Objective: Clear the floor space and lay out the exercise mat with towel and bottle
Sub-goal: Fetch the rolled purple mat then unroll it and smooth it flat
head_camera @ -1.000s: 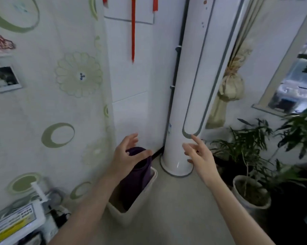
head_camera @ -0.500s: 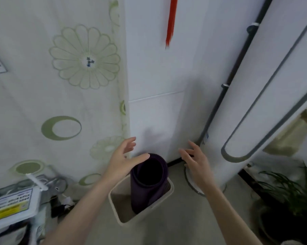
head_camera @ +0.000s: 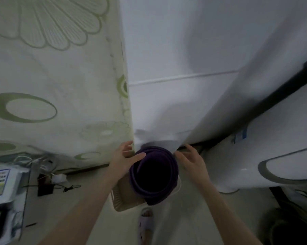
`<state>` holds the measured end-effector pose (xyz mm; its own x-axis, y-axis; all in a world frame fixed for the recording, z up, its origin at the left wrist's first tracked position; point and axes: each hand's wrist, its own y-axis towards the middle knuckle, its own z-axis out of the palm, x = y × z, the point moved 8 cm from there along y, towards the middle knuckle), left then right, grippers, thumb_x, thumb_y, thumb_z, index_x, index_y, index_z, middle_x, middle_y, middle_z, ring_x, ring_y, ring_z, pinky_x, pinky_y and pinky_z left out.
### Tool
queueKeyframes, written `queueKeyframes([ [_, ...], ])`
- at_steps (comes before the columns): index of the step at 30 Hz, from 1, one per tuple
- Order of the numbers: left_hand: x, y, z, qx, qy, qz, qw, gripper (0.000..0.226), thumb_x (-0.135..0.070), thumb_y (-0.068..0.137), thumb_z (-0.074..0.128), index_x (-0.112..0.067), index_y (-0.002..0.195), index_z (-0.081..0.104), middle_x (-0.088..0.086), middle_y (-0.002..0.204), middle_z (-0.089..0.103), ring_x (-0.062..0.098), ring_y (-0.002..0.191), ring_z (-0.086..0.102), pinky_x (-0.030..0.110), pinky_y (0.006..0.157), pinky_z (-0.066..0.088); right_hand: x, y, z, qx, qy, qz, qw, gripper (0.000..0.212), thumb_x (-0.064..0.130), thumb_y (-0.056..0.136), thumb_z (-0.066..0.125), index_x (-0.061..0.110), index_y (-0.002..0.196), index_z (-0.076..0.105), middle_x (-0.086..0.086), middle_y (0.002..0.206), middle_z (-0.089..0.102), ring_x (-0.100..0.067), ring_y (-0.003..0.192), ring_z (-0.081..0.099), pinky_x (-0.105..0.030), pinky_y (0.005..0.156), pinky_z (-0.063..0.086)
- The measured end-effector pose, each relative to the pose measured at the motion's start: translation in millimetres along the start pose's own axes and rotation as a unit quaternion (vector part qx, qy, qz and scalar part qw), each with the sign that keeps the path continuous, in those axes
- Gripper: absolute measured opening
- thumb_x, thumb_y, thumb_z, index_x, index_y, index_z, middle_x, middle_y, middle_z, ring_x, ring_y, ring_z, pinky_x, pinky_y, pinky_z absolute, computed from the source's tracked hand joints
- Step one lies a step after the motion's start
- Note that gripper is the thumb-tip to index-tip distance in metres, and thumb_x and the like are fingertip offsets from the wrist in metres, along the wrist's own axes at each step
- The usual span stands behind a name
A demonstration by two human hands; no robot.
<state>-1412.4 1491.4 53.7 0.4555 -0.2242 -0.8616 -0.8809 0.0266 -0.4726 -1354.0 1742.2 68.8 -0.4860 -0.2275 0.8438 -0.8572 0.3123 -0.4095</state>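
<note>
A rolled purple exercise mat [head_camera: 165,195] stands upright in a beige plastic bin [head_camera: 121,198] in the room's corner; I look straight down its dark hollow core. My left hand [head_camera: 122,160] is at the roll's upper left rim, thumb lying on the rim and fingers spread behind it. My right hand [head_camera: 191,162] hovers just right of the roll with fingers spread, apart from it or barely touching. No towel or bottle is in sight.
A flower-patterned wall [head_camera: 52,85] rises at left and a tall white floor air conditioner [head_camera: 255,147] at right, closing in the corner. Boxes and cables [head_camera: 48,179] lie on the floor at left. My slippered foot [head_camera: 145,225] stands just before the bin.
The view has closed in and tipped down over the roll. Both hands have come closer to the mat's top, and my left thumb now lies on its rim.
</note>
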Motion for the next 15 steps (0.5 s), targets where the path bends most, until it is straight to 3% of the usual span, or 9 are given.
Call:
queueKeyframes([
  [4, 40, 38, 13, 0.007, -0.003, -0.053, 0.999, 0.079, -0.023, 0.069, 0.084, -0.014, 0.136, 0.045, 0.008, 0.130, 0.051, 0.023, 0.115, 0.054, 0.039, 0.098, 0.047, -33, 39, 22, 0.033, -0.026, 0.048, 0.998, 0.070, 0.047, 0.080, 0.071, 0.024, 0.141, 0.044, 0.002, 0.119, 0.065, -0.016, 0.112, 0.061, -0.033, 0.098, 0.045],
  [10, 99, 75, 39, 0.036, 0.030, -0.092, 0.995, 0.099, -0.031, 0.067, 0.084, -0.024, 0.148, 0.026, -0.004, 0.144, 0.040, 0.013, 0.127, 0.043, 0.026, 0.099, 0.037, -80, 86, 45, 0.063, -0.042, 0.068, 0.995, 0.076, 0.044, 0.082, 0.070, 0.023, 0.147, 0.035, 0.004, 0.147, 0.042, -0.015, 0.136, 0.039, -0.033, 0.110, 0.034],
  [13, 129, 88, 47, 0.023, 0.051, -0.121, 0.991, 0.104, -0.031, 0.068, 0.083, -0.025, 0.150, 0.019, -0.002, 0.141, 0.042, 0.016, 0.127, 0.044, 0.021, 0.096, 0.034, -107, 105, 58, 0.089, -0.031, 0.089, 0.992, 0.083, 0.043, 0.081, 0.072, 0.026, 0.150, 0.028, 0.005, 0.151, 0.036, -0.018, 0.139, 0.035, -0.034, 0.110, 0.032],
  [15, 151, 97, 52, 0.025, 0.050, -0.127, 0.990, 0.109, -0.034, 0.066, 0.084, -0.026, 0.151, 0.015, -0.004, 0.140, 0.046, 0.017, 0.128, 0.045, 0.026, 0.102, 0.036, -127, 113, 66, 0.100, -0.016, 0.114, 0.988, 0.089, 0.049, 0.077, 0.073, 0.032, 0.150, 0.025, 0.007, 0.149, 0.038, -0.017, 0.135, 0.040, -0.041, 0.111, 0.037],
])
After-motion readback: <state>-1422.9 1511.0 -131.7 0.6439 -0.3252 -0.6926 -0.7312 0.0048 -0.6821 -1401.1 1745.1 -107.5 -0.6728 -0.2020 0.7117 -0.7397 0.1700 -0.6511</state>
